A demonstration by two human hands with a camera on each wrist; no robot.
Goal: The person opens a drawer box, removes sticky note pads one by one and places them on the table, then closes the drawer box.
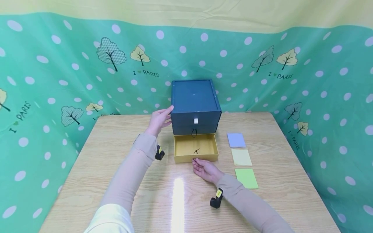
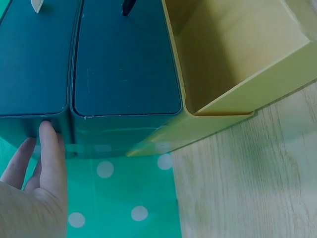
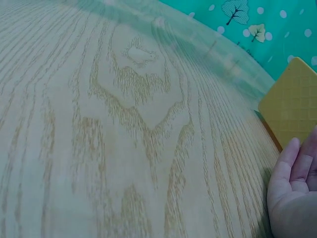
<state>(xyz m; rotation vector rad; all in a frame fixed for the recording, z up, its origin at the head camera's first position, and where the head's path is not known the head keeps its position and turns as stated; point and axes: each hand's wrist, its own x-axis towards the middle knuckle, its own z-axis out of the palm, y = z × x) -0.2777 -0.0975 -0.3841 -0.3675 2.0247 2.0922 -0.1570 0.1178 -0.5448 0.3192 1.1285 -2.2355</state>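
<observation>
A dark blue drawer box (image 1: 193,97) stands at the back of the table, a white knob (image 1: 196,121) on its top front and a black cord loop (image 1: 194,132) below that. Its yellow bottom drawer (image 1: 182,158) is pulled out, and a knotted black cord end (image 1: 196,151) shows inside it. My left hand (image 1: 159,120) rests on the box's left side; in the left wrist view its fingers (image 2: 51,148) lie extended against the wall. My right hand (image 1: 206,170), fingers curled, pinches the pull at the drawer's front; the pull itself is mostly hidden by the fingertips.
Blue (image 1: 236,140), pale yellow (image 1: 241,157) and green sticky notes (image 1: 246,178) lie in a column right of the box. A green dotted curtain (image 1: 201,61) hangs close behind the wooden table (image 1: 116,155) and along both sides.
</observation>
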